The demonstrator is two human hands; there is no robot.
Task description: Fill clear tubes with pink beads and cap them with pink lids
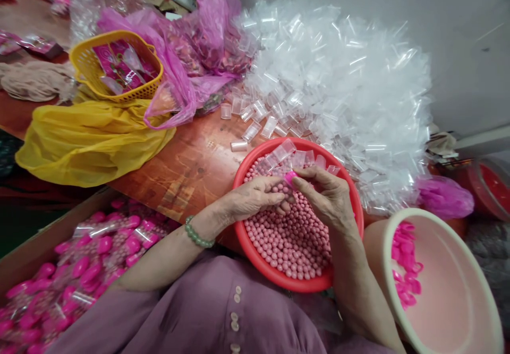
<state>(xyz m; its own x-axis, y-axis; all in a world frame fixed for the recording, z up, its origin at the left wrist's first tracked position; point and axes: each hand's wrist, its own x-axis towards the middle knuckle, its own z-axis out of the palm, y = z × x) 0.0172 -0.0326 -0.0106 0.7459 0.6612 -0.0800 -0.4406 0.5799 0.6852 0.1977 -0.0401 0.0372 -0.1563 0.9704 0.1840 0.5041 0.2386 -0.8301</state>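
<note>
Over the red basin (pixel 239 232) of round pink beads (pixel 287 242), both hands meet. My left hand (pixel 255 197), closed, holds a clear plastic tube (pixel 281 188) with pink beads showing through it; the fingers partly hide it. My right hand (pixel 326 192) pinches a bright pink plastic cap (pixel 290 178) between thumb and fingertips, at the end of that tube. Several clear tubes (pixel 283 151) lie on the beads at the basin's far side.
A large heap of clear tubes (pixel 338 78) covers the table behind. A cream tub (pixel 446 290) with pink caps (pixel 405 264) stands right. Left are a box of bead-filled tubes (pixel 91 258), a yellow bag (pixel 91 141), a yellow basket (pixel 115 96) and pink bags (pixel 217 25).
</note>
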